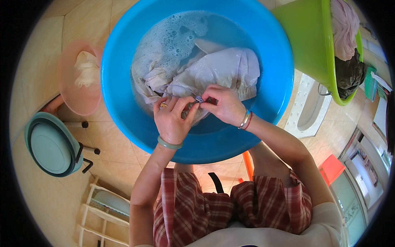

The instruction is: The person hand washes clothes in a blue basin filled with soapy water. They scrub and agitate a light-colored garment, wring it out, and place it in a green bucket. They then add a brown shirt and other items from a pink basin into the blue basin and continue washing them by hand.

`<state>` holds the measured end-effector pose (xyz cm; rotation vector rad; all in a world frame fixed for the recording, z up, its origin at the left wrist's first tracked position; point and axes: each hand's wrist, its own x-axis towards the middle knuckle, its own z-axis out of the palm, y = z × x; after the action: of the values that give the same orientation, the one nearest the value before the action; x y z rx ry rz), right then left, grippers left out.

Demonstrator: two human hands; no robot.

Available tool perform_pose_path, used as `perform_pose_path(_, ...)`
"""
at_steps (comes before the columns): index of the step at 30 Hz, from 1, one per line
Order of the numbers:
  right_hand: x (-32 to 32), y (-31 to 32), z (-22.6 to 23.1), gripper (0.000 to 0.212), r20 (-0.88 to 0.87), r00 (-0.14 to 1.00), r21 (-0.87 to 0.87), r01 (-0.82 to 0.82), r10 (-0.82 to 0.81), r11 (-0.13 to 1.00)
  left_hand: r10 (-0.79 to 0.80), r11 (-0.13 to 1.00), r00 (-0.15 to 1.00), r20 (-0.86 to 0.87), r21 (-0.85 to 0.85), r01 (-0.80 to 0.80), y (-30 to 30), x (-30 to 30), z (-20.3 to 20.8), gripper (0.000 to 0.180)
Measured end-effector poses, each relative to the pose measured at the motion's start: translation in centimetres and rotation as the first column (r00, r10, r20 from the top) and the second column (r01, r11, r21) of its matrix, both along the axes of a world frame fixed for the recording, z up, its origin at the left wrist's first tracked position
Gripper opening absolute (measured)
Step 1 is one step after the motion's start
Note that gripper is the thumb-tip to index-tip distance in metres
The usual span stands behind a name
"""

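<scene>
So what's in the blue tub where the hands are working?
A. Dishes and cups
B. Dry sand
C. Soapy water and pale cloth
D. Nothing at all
C: the blue tub holds foamy water and wet pale cloth, which the left hand and right hand pinch together at its near edge.

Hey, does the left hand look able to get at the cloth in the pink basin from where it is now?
Probably yes. The left hand grips the wet garment in the blue basin; the pink basin with its cloth sits just beyond the rim on that side, nothing between. It must first let go.
</scene>
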<state>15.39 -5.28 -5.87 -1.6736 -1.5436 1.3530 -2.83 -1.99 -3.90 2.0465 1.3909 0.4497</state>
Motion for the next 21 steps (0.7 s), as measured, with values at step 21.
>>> perform_pose_path(21,0.7,-0.3,2.5,0.007,-0.204,0.967,0.051,0.163,-0.150,0.985,0.496,0.667,0.763,0.415,-0.744,-0.029,-0.6,-0.1,-0.4,0.011)
